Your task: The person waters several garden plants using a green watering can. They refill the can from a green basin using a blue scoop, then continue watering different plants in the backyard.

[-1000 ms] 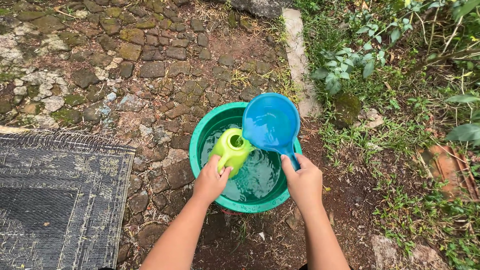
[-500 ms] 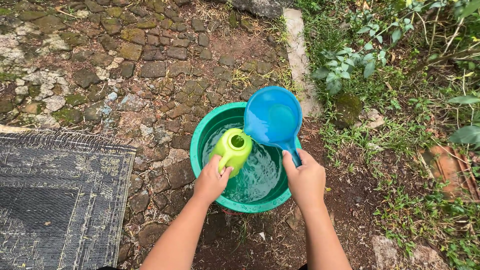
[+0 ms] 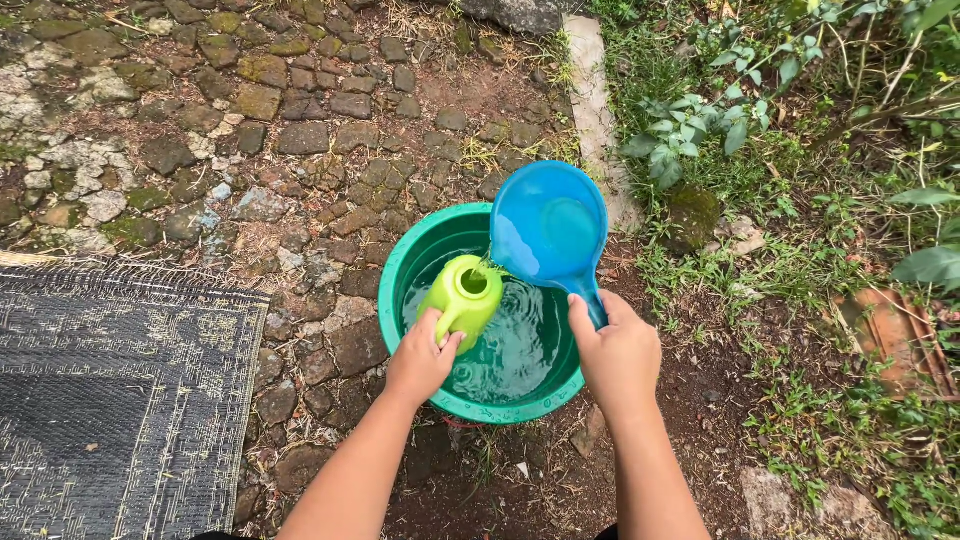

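Tipped steeper than a moment earlier, with the blue dipper raised a little higher and its bowl turned more on edge. Clenched around the dipper's handle with the right hand, at the near right rim of the green basin. Poured a thin stream from the dipper's lower lip into the round opening of the lime-green watering can. Gripped the can with the left hand, fingers wrapped about its near end, holding it tilted over the water inside the basin. Rippled across the water surface below the can. Stood the basin on bare earth at the edge of a mossy cobblestone path. Lay a dark woven mat well apart at the left. Grew weeds and leafy plants along the right side.
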